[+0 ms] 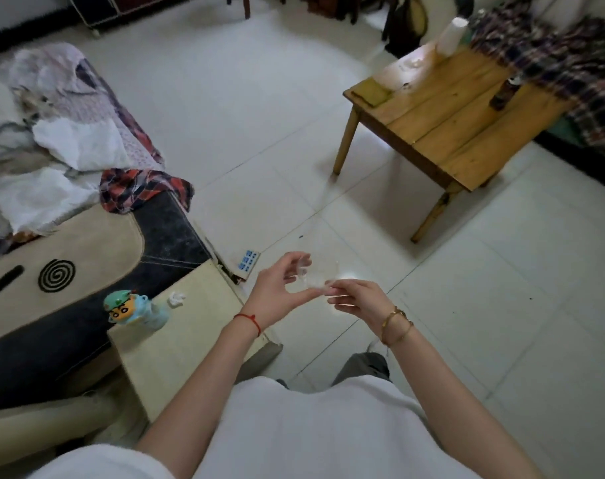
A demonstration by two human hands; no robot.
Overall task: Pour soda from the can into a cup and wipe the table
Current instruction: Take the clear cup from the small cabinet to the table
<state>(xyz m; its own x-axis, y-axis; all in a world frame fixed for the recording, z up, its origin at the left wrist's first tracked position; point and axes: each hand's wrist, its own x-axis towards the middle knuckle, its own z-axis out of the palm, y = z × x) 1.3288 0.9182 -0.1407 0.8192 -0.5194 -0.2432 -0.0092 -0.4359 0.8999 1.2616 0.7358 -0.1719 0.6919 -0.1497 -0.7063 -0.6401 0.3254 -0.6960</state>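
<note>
Both my hands hold a clear plastic cup point(313, 280) in front of me, above the tiled floor. My left hand point(280, 288) curls its fingers and thumb round the cup's left side. My right hand point(356, 299) pinches its right edge. The cup is see-through and hard to make out. The low wooden table point(443, 108) stands farther off at the right. On it sit a dark can-like container point(505, 93) near the right side and a white bottle-like thing point(451, 34) at its far edge.
A cream side cabinet point(187, 340) at my left carries a cartoon-topped bottle point(135, 311) and a small white scrap point(176, 299). A sofa with piled laundry point(62, 143) fills the left. A power strip point(248, 261) lies on the floor. Plaid cloth point(577, 67) drapes beside the table.
</note>
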